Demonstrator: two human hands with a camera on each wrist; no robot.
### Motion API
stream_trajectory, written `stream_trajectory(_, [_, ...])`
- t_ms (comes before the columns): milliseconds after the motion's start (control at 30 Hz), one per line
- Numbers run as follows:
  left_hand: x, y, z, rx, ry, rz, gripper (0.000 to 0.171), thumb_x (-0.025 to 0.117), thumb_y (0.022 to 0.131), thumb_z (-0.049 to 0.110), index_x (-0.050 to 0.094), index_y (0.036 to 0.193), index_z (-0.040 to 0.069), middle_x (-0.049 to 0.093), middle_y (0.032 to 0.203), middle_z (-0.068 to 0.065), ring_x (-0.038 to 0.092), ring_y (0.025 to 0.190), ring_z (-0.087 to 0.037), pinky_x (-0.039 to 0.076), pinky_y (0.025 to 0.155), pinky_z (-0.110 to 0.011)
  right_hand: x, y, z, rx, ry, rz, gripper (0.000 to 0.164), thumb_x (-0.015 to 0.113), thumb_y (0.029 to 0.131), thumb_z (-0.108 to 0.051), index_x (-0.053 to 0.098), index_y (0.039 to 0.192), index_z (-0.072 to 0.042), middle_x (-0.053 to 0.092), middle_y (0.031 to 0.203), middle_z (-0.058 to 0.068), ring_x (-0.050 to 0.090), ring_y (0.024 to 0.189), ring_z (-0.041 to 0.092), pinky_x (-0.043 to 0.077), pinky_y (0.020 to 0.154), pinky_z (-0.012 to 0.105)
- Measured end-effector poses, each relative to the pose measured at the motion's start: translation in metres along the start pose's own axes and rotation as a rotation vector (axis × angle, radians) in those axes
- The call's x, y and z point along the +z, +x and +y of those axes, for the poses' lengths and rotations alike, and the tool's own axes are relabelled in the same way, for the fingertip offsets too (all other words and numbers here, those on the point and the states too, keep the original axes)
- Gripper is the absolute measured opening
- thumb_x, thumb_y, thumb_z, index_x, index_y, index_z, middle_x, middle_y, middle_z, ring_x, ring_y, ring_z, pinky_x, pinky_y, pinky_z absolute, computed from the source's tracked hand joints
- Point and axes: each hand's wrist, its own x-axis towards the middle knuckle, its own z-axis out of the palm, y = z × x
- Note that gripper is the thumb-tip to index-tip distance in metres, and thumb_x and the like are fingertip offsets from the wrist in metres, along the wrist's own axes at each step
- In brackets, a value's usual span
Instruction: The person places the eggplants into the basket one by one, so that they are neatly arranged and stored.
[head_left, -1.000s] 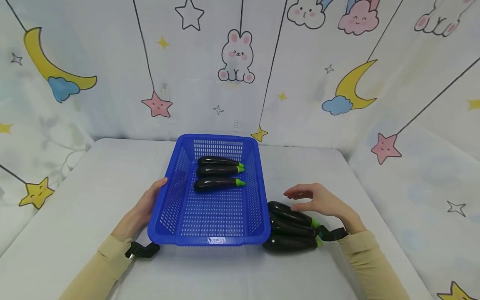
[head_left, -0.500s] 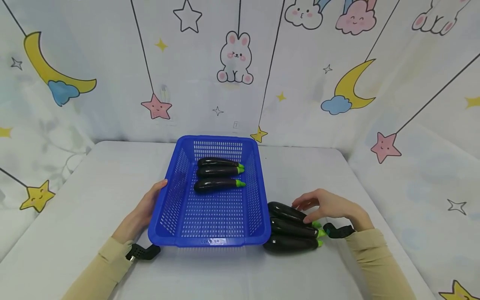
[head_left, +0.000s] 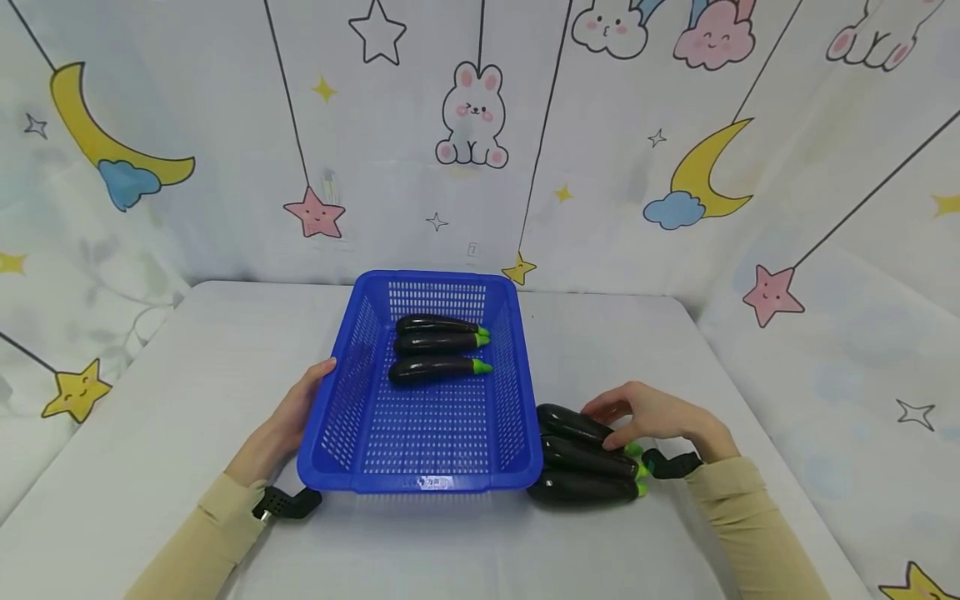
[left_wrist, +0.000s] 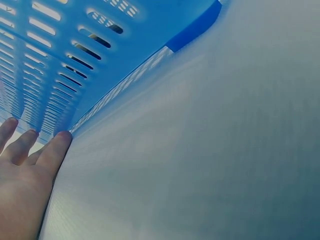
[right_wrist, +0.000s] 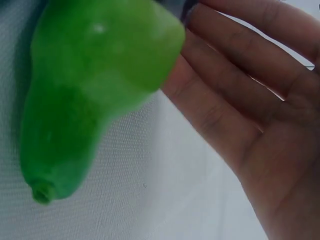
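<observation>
A blue plastic basket [head_left: 423,433] stands on the table, three dark eggplants [head_left: 438,343] with green stems lying crosswise in its far half. My left hand [head_left: 288,417] holds the basket's left side near the rim; in the left wrist view its fingers [left_wrist: 55,152] reach up against the slotted wall. Beside the basket's right side lie three more eggplants, their left ends close to its rim. My right hand [head_left: 648,411] grips the farthest one [head_left: 566,421], thumb on the near side, fingers over the far side. Its green stem end [right_wrist: 90,80] fills much of the right wrist view.
The other two eggplants, the middle one [head_left: 581,456] and the nearest one [head_left: 581,487], lie close against the gripped one. A white cloth covers the table [head_left: 390,550]. Behind it hangs a curtain [head_left: 600,150] printed with moons, stars and rabbits.
My right hand has come down and a little to the right, onto the farthest loose eggplant, and its fingers have closed round it. My left hand and the basket have stayed in place.
</observation>
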Motion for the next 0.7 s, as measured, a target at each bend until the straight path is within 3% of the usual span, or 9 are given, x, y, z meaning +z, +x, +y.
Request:
stream_trajectory(433, [0.0012, -0.0012, 0.0012, 0.002, 0.007, -0.002, 0.067, 0.028, 0.105, 0.051, 0.008, 0.155, 0.011, 0.057, 0.125, -0.008, 0.063, 0.103, -0.018, 0.056, 0.084, -0.034, -0.0007, -0.0001, 0.0034, -0.021, -0.001, 0.004, 0.045, 0.079, 0.086, -0.021, 0.065, 0.128, -0.011, 0.071, 0.120, 0.004, 0.069, 0.105, 0.022, 0.056, 0.090, 0.034])
stream_trajectory(700, [0.0012, -0.0014, 0.0011, -0.002, -0.021, -0.011, 0.068, 0.027, 0.105, 0.049, 0.005, 0.156, 0.008, 0.058, 0.124, -0.007, 0.063, 0.103, -0.017, 0.056, 0.084, -0.034, -0.0009, 0.0011, 0.0048, -0.035, 0.001, 0.017, 0.042, 0.078, 0.088, -0.020, 0.066, 0.126, -0.010, 0.071, 0.119, 0.005, 0.069, 0.106, 0.023, 0.056, 0.091, 0.035])
